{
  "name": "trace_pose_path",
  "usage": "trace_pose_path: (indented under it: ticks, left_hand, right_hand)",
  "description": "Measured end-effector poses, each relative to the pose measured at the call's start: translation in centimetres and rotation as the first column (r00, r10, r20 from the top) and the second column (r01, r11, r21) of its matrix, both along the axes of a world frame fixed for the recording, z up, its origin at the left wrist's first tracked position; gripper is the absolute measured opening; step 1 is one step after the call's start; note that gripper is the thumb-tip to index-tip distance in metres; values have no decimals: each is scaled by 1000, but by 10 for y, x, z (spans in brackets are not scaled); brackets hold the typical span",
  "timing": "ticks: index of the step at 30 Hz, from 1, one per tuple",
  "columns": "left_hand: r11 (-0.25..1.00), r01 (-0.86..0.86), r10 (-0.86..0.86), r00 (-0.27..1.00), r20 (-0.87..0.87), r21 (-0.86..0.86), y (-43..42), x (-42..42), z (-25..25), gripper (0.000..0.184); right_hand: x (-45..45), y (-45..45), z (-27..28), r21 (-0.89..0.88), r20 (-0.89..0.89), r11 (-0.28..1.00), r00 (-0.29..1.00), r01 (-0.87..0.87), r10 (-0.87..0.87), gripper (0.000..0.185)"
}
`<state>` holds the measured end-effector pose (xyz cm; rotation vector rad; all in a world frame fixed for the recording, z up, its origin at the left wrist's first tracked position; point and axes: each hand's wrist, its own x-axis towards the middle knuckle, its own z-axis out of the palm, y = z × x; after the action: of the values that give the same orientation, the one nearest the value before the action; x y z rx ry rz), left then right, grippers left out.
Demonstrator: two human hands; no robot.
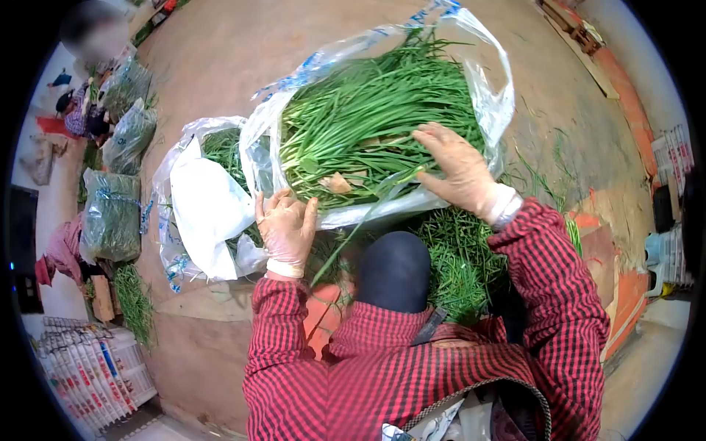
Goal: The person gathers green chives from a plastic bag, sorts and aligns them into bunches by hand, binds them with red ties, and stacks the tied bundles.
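Note:
A clear plastic bag (491,103) with blue print lies open in front of me, filled with long green garlic chives (382,110). My right hand (460,173), in a thin glove, reaches over the bag's right side with thumb and fingers apart, close above the chives. One long chive stalk (353,239) slants from near its thumb down over the bag's near edge. At the bag's near left corner, my left hand (285,231), also gloved, has its fingers spread and holds nothing I can see. Beside it sits a white plastic sheet (206,191) on a second bag of greens.
Loose greens (460,264) are heaped by my knee (395,268). Along the left, filled bags (110,213) stand near other people (62,250). Stacked white crates (95,375) are at lower left, and a light-blue stool (665,257) is at right.

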<state>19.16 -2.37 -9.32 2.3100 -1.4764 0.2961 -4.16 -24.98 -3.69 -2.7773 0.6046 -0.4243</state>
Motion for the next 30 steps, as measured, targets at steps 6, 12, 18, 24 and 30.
trace_pose_path:
  ticks: [6, 12, 18, 24, 30]
  left_hand:
    - [929, -134, 37, 961, -274, -344, -3, 15, 1, 71]
    - [891, -242, -151, 640, -754, -385, -6, 34, -35, 75]
    - [733, -502, -311, 354, -882, -459, 2, 40, -39, 58]
    - [726, -469, -264, 484, -834, -502, 4, 39, -31, 57]
    - [710, -512, -247, 462, -852, -484, 5, 38, -35, 54]
  right_hand:
    - [142, 9, -14, -106, -122, 953, 955, -283, 270, 92]
    - [186, 25, -40, -92, -211, 945, 933, -314, 290, 95]
    - [160, 44, -22, -84, -360, 963, 909, -256, 211, 66]
    - [145, -1, -15, 363, -92, 925, 984, -112, 155, 64]
    - [150, -39, 1, 700, 64, 714, 997, -10, -49, 60]
